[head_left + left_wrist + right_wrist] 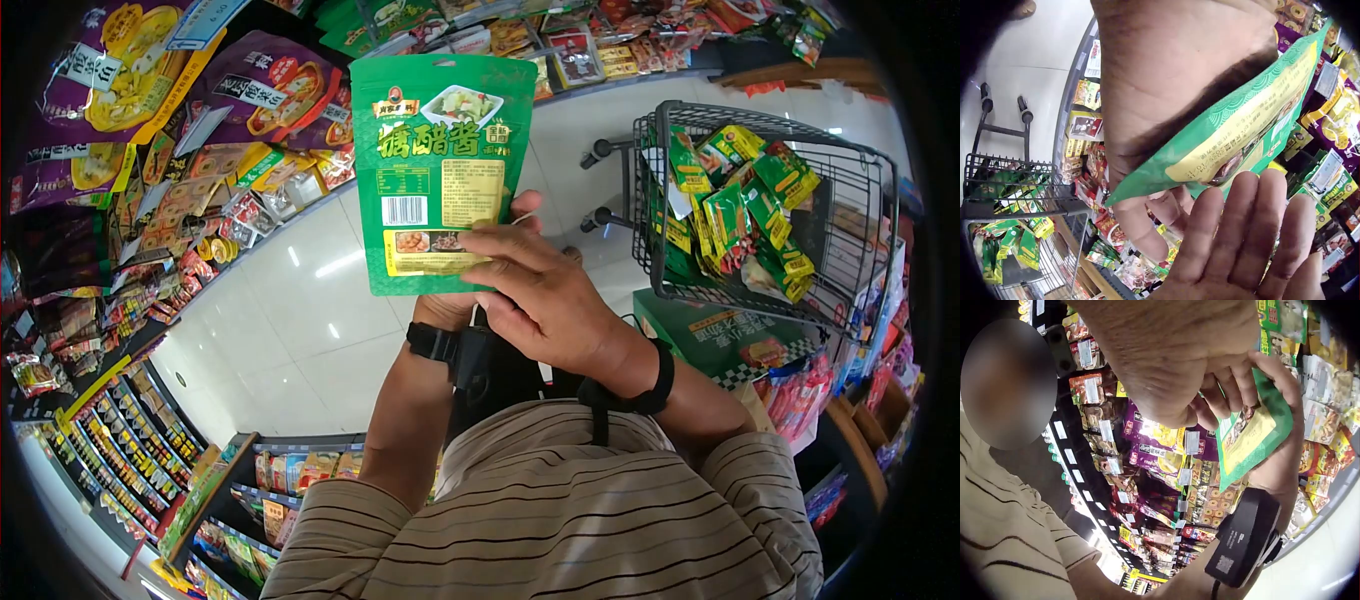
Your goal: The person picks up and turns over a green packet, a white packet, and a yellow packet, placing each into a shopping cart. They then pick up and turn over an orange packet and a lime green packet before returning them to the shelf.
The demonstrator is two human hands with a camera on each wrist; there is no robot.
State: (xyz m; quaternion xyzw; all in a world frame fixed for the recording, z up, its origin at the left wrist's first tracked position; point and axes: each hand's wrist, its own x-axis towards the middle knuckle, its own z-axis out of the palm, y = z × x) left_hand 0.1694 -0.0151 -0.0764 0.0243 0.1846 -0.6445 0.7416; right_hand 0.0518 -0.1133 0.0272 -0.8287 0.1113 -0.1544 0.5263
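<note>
Far left: purple packets (265, 90). Next, green pouch (440, 120), held before chest, barcode side to wearer, long axis running away from body. Left hand (1160, 103), nearer, grips it from behind. Right hand (555, 300) grasps nothing, fingers loose over pouch's lower right; contact uncertain. Far right: cart (650, 265), green-yellow packets (738, 218) inside.

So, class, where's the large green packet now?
Upper middle of the head view: the green packet is in the left hand, right hand over its lower right.

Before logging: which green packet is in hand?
The green sauce pouch in the left hand, barcode showing; other green packets lie in the shopping cart.
</note>
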